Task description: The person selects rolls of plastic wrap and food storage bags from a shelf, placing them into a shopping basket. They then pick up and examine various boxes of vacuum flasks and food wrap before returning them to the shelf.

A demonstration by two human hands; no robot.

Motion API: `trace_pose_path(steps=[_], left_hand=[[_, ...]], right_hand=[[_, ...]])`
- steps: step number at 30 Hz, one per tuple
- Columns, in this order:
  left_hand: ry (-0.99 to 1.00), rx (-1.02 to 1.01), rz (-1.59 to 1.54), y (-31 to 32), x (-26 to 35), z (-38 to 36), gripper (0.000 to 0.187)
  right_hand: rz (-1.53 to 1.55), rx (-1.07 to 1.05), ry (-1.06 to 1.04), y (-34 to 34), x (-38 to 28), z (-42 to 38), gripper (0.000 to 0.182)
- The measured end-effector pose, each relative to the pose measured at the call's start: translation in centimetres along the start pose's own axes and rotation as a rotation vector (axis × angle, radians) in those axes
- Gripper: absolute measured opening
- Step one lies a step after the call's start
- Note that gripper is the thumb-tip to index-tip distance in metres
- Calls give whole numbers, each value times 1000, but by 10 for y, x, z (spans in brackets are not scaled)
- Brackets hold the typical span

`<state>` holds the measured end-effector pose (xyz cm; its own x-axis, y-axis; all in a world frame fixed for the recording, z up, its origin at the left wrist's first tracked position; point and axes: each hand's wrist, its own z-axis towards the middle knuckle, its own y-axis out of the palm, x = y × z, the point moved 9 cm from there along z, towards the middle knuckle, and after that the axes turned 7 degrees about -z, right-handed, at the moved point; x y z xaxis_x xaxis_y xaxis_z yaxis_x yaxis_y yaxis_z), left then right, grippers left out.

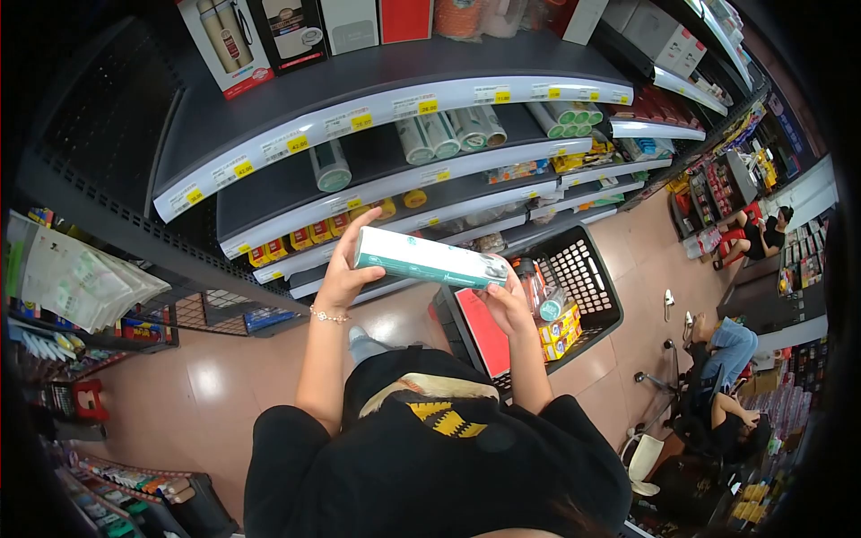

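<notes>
"How is the box held, from where you're watching?"

"I see the white-and-green box [429, 258] raised between left hand [344, 269] and right hand [509, 307], in front of the shelf [359, 79]. The left thumb presses its near side, fingers spread behind that end; the right fingers pinch the other end, partly hidden."

"Why both ends?"

"My guess: it's long, so a two-ended hold steadies it, with the printed faces left uncovered between the grips."

"And the basket [603, 273]?"

"Below, just beside the right forearm, probably placed for easy reach."
</notes>
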<state>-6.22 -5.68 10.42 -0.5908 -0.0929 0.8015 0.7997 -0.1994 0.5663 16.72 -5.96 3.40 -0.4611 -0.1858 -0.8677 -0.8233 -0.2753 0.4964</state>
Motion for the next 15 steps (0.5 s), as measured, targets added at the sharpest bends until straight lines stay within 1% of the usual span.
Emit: trace_pose_path(steps=[3,7,9,10,13,15], left_hand=[[-55,18,-53,11,-5,-5,76],[-16,-38,137,34,6,-8,72],[-18,-53,166,43,11,-8,70],[-10,-64,168,46,11,-8,70],[15,-110,172,53,11,-10,68],[17,-126,211,57,10,-11,65]], right_hand=[[146,9,39,-2,12,-1,49],[277,16,136,2,34,-4,40],[332,-7,189,8,44,-7,37],[335,12,230,7,53,-8,36],[331,-89,323,17,66,-11,38],[96,-110,374,17,76,-12,41]])
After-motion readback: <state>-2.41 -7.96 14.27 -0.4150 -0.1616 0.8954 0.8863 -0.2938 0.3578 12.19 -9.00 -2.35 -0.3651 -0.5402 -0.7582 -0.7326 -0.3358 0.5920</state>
